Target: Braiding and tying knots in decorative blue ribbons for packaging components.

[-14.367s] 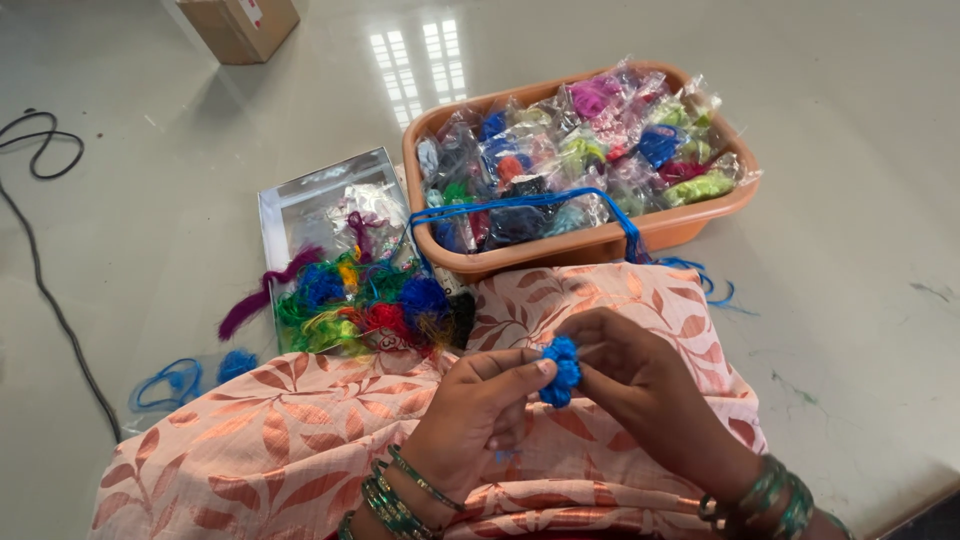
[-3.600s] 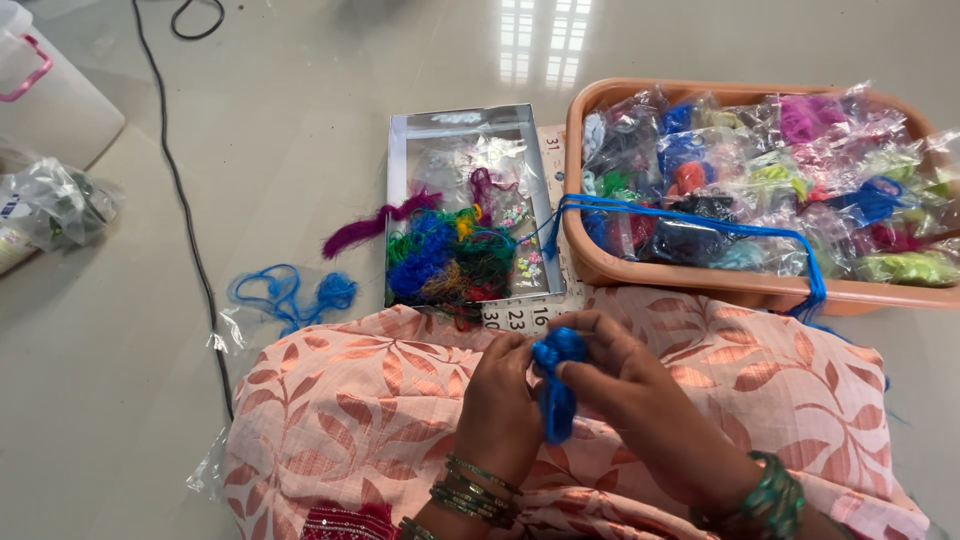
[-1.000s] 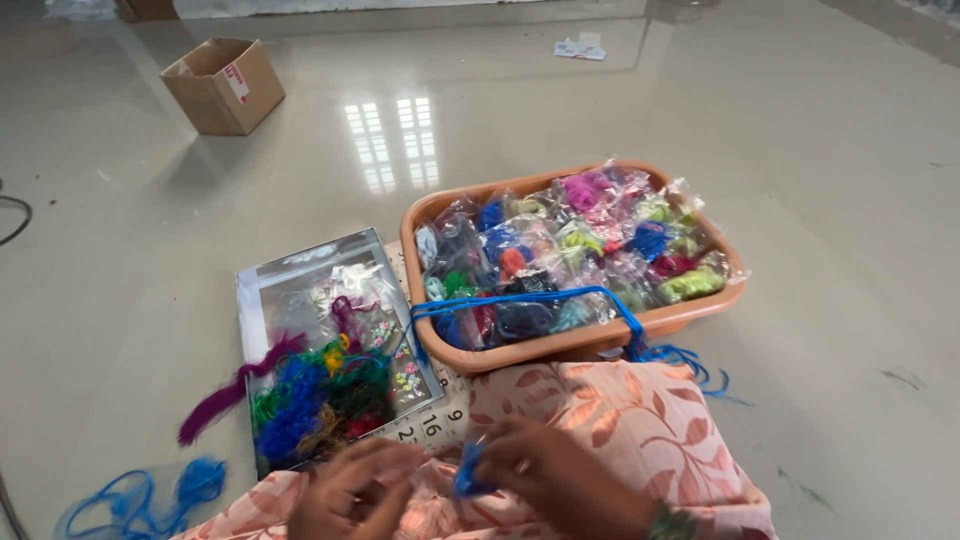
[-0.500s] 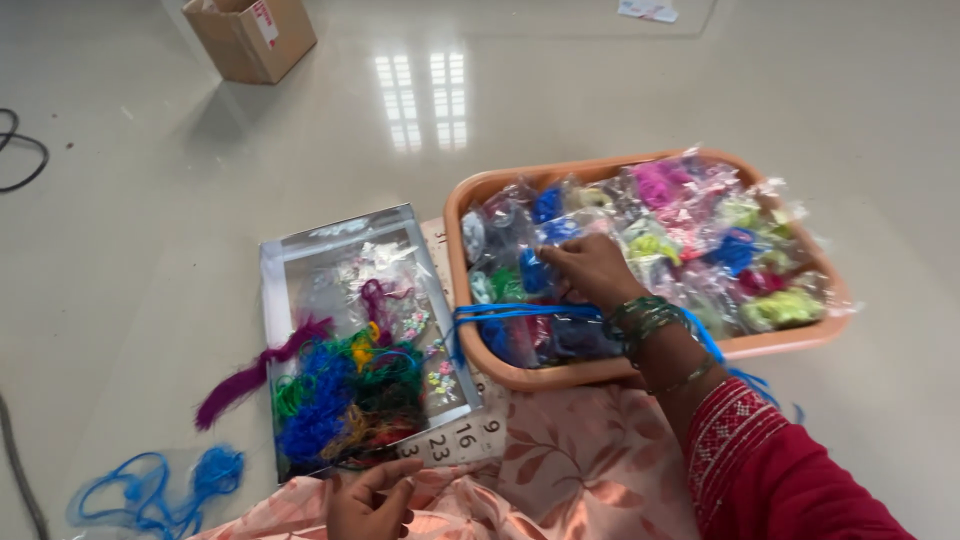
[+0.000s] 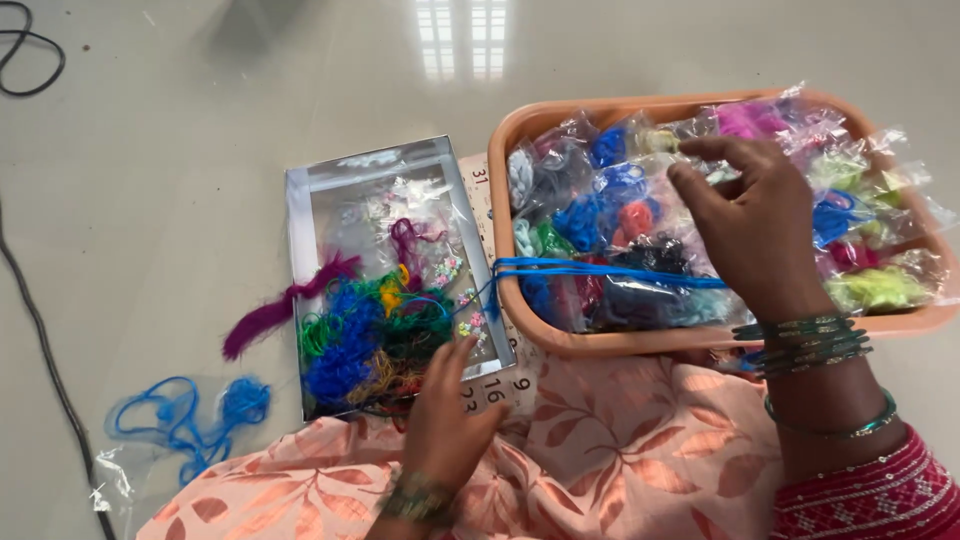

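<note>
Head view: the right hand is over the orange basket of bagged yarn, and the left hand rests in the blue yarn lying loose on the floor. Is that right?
Not quite. In the head view the right hand is over the orange basket, but the left hand rests at the near edge of the shallow silver box, its fingers by the tangled coloured yarn. The loose blue yarn lies untouched.

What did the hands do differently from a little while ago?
Earlier both hands worked a blue yarn piece together over the lap. Now they are apart and the blue piece is no longer in them: the right hand has reached up over the orange basket of bagged yarn, the left hand rests by the silver tray. Basket, tray and blue strands on the floor look unchanged.
</note>
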